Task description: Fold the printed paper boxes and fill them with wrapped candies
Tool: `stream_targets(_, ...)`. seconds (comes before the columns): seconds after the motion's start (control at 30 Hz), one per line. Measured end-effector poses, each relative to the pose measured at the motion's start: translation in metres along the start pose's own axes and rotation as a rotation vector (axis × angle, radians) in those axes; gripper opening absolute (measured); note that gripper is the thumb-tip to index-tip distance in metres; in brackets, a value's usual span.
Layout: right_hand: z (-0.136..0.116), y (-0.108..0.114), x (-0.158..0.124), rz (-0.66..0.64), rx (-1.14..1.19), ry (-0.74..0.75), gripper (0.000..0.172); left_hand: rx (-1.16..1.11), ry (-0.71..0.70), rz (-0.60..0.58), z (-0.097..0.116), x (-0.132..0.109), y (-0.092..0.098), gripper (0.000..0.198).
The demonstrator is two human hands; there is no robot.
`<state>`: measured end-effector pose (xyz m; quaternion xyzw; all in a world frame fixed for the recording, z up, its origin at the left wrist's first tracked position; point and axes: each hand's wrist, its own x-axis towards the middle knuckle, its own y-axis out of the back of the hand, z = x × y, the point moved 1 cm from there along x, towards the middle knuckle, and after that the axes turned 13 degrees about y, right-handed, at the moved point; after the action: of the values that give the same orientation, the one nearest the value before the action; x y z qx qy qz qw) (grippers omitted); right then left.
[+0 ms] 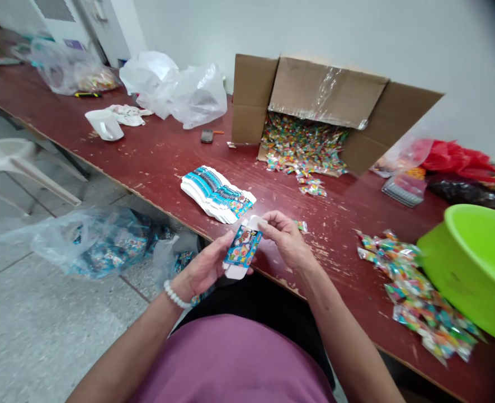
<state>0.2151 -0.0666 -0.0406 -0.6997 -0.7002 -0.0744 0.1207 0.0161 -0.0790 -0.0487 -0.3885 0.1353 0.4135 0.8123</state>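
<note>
Head view, and here's a small printed carton (243,250) at lower centre, held up between both hands with its white end flaps showing. The left hand (203,270) cradles it from below, fingers curled round; the right hand (284,238) pinches the top end, a narrow grip that seems to keep the panels square. Just above sits a stack of flat printed blanks (217,195), handy on the red-painted table (159,162), with loose foil sachets (415,294) at lower right, a lime-green basin (474,274) beside them, and an open cardboard box (310,95) spilling more at upper centre.
</note>
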Motion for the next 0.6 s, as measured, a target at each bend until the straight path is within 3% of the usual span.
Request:
stream_targets(0.1, -0.002, 0.000, -0.007, -0.028, 0.022, 0.005, 0.030, -0.082, 0.131, -0.238, -0.003, 0.009, -0.008, 0.056)
stream_targets(0.23, -0.003, 0.010, -0.015, -0.040, 0.124, -0.011, 0.033, -0.134, 0.216, -0.355, -0.005, 0.009, -0.016, 0.061)
stream_targets(0.43, -0.011, 0.017, -0.024, -0.051, 0.298, 0.034, 0.039, -0.137, 0.217, -0.338, -0.009, 0.007, -0.031, 0.060)
stream_targets(0.6, -0.008, 0.026, -0.021, -0.074, 0.312, 0.061, 0.050, -0.201, 0.204, -0.288, -0.011, 0.012, -0.026, 0.060)
